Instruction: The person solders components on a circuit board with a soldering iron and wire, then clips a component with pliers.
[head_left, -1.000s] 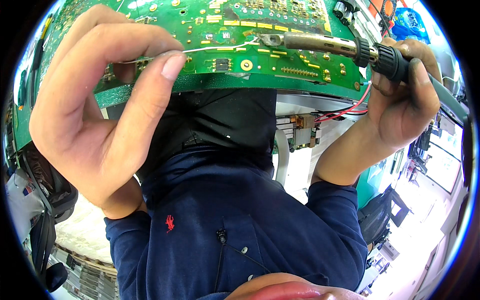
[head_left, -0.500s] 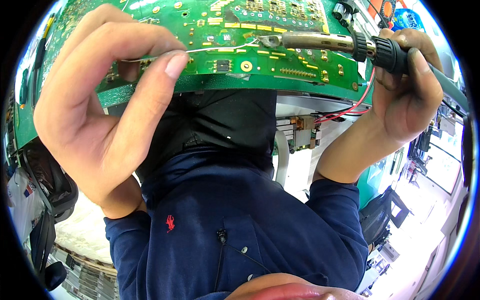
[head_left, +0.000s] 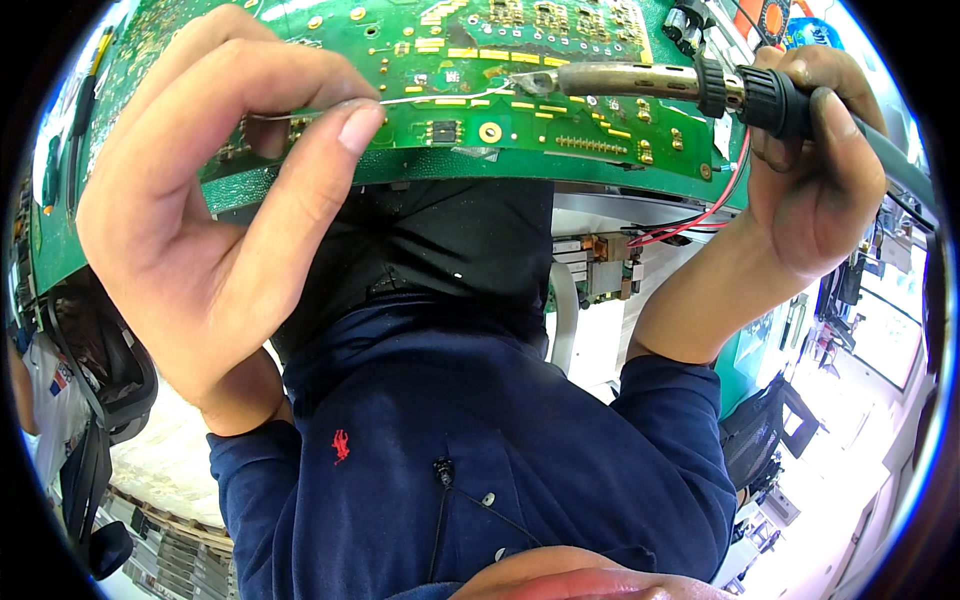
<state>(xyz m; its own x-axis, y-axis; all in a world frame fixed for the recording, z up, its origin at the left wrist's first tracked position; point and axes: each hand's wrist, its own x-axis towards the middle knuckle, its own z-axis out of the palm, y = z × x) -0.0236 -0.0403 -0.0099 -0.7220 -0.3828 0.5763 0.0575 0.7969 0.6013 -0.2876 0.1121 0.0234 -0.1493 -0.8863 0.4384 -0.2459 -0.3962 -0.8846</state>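
My left hand (head_left: 230, 190) pinches a thin silvery solder wire (head_left: 440, 97) between thumb and forefinger. The wire's far end reaches the tip of a soldering iron (head_left: 630, 80), just above or on a green circuit board (head_left: 560, 120); I cannot tell exact contact. My right hand (head_left: 825, 150) is closed round the iron's black grip, and the metal barrel points left. A grey cable runs off behind that hand to the right. The board carries gold pads, a small black chip (head_left: 443, 131) and a ringed hole near its front edge.
Beneath the board lies a green mat (head_left: 400, 165) at the bench edge. Red and black wires (head_left: 690, 230) hang at the right. A pen (head_left: 85, 100) lies far left. A blue container (head_left: 812, 33) stands at the upper right. Below left is a black bag-like item (head_left: 100, 370).
My left hand has shifted slightly right, and the wire's visible stretch before the iron is shorter. The iron and my right hand have moved slightly left.
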